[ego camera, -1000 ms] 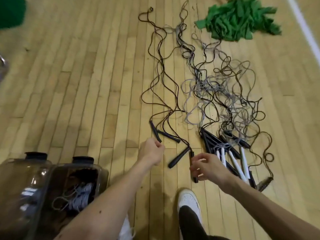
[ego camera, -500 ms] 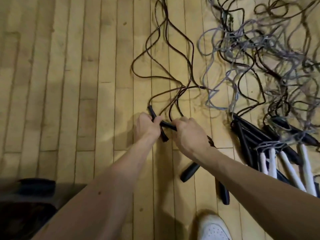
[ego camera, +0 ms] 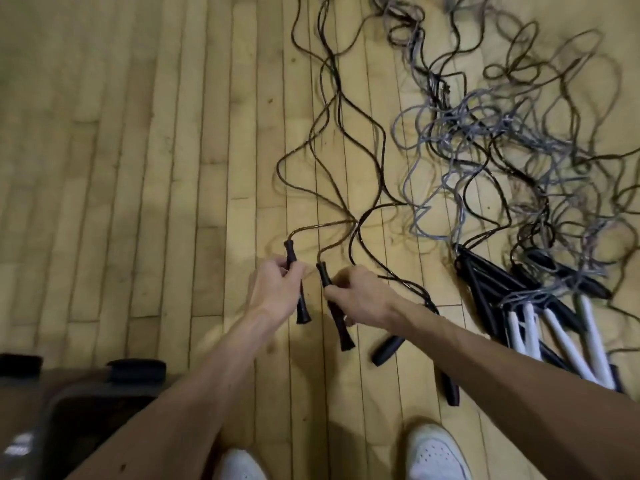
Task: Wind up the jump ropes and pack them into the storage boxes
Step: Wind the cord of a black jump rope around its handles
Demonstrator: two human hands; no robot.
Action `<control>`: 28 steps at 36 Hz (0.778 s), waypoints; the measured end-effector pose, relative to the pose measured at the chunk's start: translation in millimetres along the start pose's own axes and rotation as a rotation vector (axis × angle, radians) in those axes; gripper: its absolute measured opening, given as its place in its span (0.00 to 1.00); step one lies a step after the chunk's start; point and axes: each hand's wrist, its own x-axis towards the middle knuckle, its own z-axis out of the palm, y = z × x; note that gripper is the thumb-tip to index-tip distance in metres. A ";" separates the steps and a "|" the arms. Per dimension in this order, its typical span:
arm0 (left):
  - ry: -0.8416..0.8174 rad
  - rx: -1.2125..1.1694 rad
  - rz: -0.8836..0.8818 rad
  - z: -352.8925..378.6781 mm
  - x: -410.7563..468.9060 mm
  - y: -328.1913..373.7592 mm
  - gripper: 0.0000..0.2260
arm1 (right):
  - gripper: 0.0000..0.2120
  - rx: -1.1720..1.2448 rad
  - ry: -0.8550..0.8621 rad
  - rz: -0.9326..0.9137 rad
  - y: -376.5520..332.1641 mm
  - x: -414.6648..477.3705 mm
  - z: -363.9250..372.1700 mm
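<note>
Head view: left hand and right hand each gripped a black rope handle.
The left handle stood nearly upright, the right handle tilted beside it, not touching; their dark cords trailed far over the wooden floor. A tangled pile of ropes lay right, the storage box near left.

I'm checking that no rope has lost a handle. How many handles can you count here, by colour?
Black handles held, one in the left grip, one in the right grip: 2
Black handles lying loose: 2
White handles: 4
Black handles in the pile: too tangled to count
Total counted: 8
</note>
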 end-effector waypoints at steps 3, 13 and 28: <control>0.066 -0.088 0.101 -34.5 -29.9 37.4 0.10 | 0.08 0.218 -0.040 -0.050 -47.4 -33.7 -13.4; 0.226 -0.330 0.393 -185.5 -175.5 188.6 0.10 | 0.05 0.515 -0.025 -0.367 -216.3 -211.1 -76.2; 0.351 -0.353 1.167 -334.7 -532.9 330.5 0.10 | 0.12 0.315 0.218 -0.979 -376.5 -603.3 -101.0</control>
